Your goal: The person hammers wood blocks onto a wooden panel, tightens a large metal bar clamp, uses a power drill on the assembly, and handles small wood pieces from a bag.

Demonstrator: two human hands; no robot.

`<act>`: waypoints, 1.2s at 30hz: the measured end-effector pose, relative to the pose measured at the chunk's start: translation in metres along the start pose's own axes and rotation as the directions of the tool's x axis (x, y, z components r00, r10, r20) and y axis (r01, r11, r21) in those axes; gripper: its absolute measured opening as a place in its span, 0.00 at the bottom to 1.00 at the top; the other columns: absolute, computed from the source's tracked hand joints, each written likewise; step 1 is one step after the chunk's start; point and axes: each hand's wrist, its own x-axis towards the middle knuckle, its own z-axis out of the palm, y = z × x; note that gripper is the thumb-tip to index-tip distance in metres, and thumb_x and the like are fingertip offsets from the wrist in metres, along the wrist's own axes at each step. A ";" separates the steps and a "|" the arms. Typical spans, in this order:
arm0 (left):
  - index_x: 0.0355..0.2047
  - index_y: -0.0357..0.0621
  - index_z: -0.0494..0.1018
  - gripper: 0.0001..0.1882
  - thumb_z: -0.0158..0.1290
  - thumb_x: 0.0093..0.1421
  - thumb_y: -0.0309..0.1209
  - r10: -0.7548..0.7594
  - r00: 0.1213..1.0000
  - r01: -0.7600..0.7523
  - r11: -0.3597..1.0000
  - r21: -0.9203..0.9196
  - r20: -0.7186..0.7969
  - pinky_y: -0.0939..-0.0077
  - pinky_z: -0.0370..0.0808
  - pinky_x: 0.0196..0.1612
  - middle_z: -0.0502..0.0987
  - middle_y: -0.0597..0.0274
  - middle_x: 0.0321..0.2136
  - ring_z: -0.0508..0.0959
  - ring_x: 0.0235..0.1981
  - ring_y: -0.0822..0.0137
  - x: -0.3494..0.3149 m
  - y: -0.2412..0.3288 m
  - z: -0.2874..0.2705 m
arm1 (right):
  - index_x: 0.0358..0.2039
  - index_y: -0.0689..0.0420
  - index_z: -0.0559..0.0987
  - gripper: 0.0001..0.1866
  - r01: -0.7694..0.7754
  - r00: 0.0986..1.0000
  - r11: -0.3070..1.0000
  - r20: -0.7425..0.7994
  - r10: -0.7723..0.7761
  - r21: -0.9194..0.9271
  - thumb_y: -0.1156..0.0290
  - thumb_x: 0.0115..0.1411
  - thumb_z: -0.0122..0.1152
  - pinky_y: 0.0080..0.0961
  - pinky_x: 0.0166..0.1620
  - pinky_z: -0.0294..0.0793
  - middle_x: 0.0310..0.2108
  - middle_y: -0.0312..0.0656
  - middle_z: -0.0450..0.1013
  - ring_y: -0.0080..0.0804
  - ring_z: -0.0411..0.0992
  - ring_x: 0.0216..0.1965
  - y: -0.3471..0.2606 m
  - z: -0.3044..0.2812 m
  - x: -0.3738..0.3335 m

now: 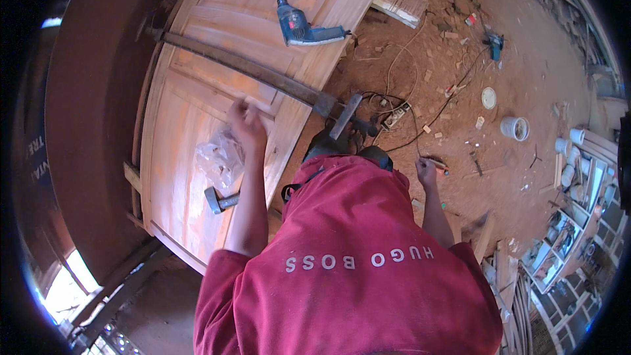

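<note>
The fingers of the left hand (246, 118) are curled loosely on the face of the wooden door (197, 112), grasping nothing that can be made out; they rest on a raised panel edge just above a clear plastic bag (219, 156). The right hand (426, 171) hangs at the person's side over the dirt floor (526, 72), fingers clenched, perhaps round something small, though that cannot be told.

The door lies flat, with a long metal bar clamp (250, 69) running across it. A hammer (220, 201) lies just below the bag, and a blue power drill (302, 28) rests well up the door, apart from the hand.

To work well here, I judge the left hand should press flat and steady on the panel, keeping the bag and hammer within easy reach, and clear of the clamp.
</note>
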 end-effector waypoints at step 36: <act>0.47 0.36 0.73 0.19 0.53 0.53 0.16 0.313 0.811 -0.065 0.888 -0.455 0.495 0.73 0.76 0.33 0.77 0.55 0.32 0.78 0.28 0.65 -0.041 0.011 0.036 | 0.45 0.64 0.79 0.16 0.087 0.926 0.728 0.214 -0.310 0.680 0.64 0.65 0.58 0.24 0.45 0.74 0.39 0.39 0.79 0.24 0.75 0.41 -0.373 -0.025 -0.028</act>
